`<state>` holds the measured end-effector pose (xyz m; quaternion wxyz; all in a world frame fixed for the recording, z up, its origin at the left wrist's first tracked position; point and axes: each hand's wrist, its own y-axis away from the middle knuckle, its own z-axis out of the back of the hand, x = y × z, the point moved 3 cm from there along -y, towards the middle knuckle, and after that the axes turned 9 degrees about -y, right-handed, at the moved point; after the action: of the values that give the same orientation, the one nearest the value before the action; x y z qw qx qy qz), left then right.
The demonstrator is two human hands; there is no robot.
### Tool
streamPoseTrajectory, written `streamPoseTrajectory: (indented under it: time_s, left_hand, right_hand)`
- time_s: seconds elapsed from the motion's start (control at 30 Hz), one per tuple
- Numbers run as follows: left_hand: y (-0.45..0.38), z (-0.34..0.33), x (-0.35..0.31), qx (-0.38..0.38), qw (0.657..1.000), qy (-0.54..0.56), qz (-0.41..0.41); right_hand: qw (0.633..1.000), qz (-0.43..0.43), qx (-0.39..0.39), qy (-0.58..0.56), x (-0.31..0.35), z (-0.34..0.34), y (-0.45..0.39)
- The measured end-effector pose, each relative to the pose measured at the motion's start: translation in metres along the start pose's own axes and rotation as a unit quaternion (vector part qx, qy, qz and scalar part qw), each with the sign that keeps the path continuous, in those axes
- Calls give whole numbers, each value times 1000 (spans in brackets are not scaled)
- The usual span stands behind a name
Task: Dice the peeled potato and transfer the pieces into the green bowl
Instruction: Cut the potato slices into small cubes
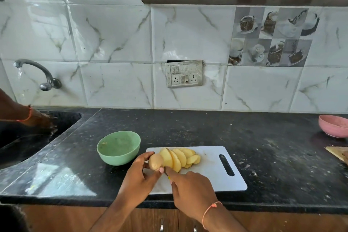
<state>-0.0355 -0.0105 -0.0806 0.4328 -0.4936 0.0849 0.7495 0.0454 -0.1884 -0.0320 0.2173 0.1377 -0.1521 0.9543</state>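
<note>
A potato (pixel 156 161) lies on the white cutting board (pixel 212 165), its right part cut into several yellow slices (pixel 180 157) that lean to the right. My left hand (pixel 140 177) pinches the uncut end between fingers and thumb. My right hand (pixel 190 186) grips a knife with a yellow-green handle; its blade sits between the uncut end and the slices and is mostly hidden. The green bowl (pixel 118 148) stands just left of the board and holds a few small scraps.
A sink (pixel 28 137) is at the far left under a running tap (pixel 33 70), with another person's hand (pixel 40 121) in it. A pink bowl (pixel 334 125) and a wooden board corner (pixel 338 153) sit at the right edge. The counter's front edge is close.
</note>
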Motion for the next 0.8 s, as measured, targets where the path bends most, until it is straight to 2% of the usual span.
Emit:
streamPoseTrajectory:
  time_s: [0.63,0.8]
  left_hand:
    - [-7,-5,7,3,996,-90,-8]
    - [-10,-9,8,31,987,-152,-28]
  right_hand:
    - [993,-116,-11,5,-16,-14,-4]
    - [992,-127,-19,6,-25,-15,-2]
